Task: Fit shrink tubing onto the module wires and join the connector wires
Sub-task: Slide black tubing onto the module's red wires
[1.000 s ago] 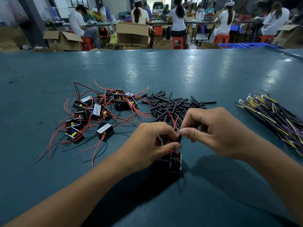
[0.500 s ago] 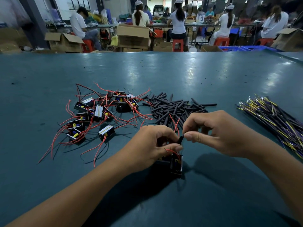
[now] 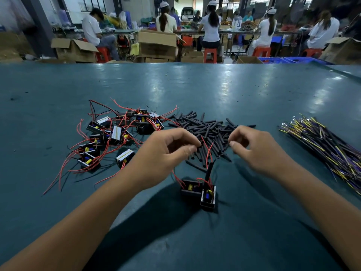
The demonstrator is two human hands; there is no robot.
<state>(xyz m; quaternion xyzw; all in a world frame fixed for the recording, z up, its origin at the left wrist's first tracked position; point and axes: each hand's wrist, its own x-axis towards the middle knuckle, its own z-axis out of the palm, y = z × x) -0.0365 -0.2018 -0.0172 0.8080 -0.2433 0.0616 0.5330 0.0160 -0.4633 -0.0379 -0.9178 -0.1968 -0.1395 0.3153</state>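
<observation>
One sleeve (image 3: 209,170) sits on the near module (image 3: 208,196), both hands, left (image 3: 166,151) and right (image 3: 259,149), loosely curled and empty over the tubing pile (image 3: 207,130), far-left modules (image 3: 115,133) seemingly still bare

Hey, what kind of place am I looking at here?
Most likely a small electronics assembly workshop. A pile of modules with red wires and a heap of black tubing pieces lie on the green bench, and workers sit among cardboard boxes behind.

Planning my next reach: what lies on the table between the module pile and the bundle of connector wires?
The heap of black shrink tubing, as the head view shows.
</observation>
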